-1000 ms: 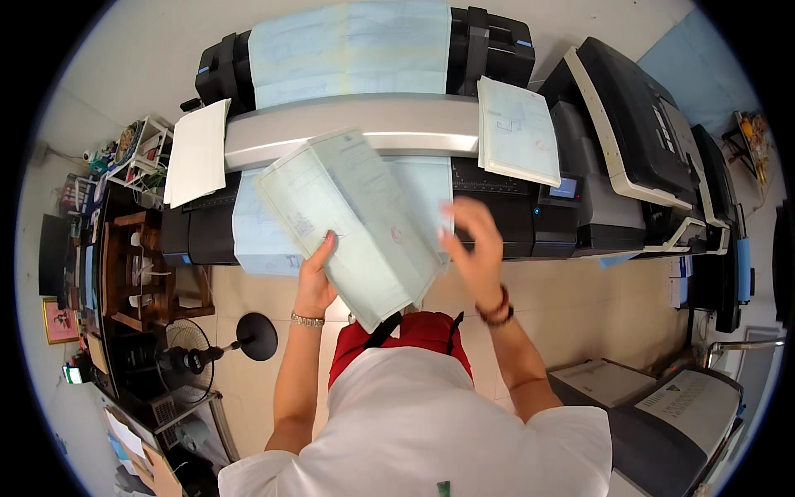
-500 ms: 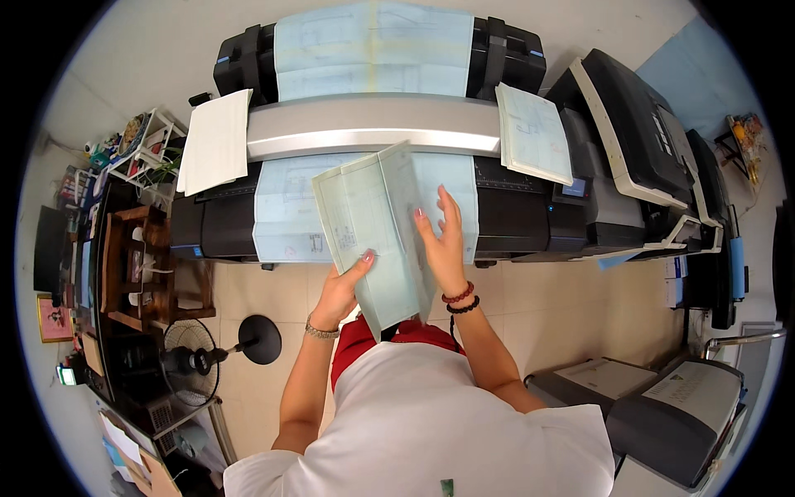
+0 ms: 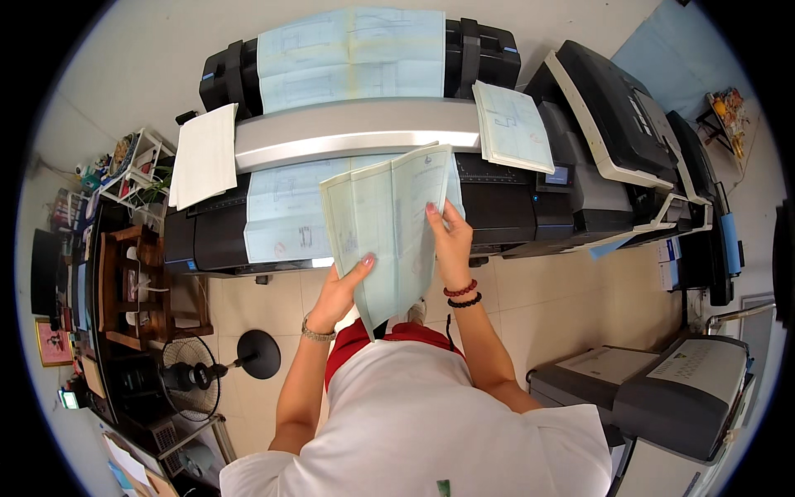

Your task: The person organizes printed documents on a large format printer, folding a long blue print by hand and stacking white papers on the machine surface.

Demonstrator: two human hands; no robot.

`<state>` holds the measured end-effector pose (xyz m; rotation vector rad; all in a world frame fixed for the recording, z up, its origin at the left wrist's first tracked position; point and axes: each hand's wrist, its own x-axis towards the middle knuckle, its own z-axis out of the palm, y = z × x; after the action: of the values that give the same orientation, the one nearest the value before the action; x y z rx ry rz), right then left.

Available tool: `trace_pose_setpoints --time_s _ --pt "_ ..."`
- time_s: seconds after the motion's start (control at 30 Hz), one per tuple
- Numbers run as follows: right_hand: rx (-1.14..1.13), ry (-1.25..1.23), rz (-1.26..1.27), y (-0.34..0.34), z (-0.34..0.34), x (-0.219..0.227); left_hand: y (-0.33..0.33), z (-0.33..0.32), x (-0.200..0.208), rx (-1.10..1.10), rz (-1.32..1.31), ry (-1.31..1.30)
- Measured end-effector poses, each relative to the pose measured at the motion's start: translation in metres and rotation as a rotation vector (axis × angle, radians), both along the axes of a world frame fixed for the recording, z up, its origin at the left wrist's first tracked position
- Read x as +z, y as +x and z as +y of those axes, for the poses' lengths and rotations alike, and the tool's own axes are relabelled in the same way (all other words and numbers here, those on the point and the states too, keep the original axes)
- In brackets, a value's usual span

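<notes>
- My left hand (image 3: 335, 294) is gripping the lower left part of a pale blue-green, creased paper drawing (image 3: 381, 236), thumb lying flat on its face, the other fingers mostly hiding behind it.
- My right hand (image 3: 453, 248) is holding the same drawing by its right edge, thumb and fingers narrowing to a pinch.
- The drawing is standing partly folded between my two hands, its upper edge rising past my fingertips.
- Just behind it, a light-blue, wide paper sheet (image 3: 286, 211) is lying across a long black machine (image 3: 501, 207).
- Farther beyond my fingers, a smooth silver-grey, long cover bar (image 3: 356, 137) is crossing above that sheet, which is showing again on the far side.
- Beyond my left fingers, a white, rectangular paper stack (image 3: 205, 157) is resting over the bar's left end.
- Beyond my right fingers, a pale-blue, folded paper stack (image 3: 513, 124) is resting over its right end.
- Well left of my left hand, a black, round wire-caged fan (image 3: 192, 377) is standing on the floor.
</notes>
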<state>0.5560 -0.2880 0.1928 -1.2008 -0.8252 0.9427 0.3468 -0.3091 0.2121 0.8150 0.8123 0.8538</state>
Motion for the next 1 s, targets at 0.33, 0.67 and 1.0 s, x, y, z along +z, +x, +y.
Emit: trace_pose_setpoints --time_s 0.33,0.67,1.0 --pt "-0.270 0.201 -0.123 0.037 -0.020 0.020 -0.028 0.001 -0.014 0.132 0.202 0.120" --pt "-0.368 0.127 -0.413 0.147 -0.015 0.015 -0.192 0.020 -0.023 0.383 0.518 0.076" --pt "-0.496 -0.024 -0.718 0.204 -0.011 -0.002 -0.335 0.020 -0.029 0.593 0.572 0.064"
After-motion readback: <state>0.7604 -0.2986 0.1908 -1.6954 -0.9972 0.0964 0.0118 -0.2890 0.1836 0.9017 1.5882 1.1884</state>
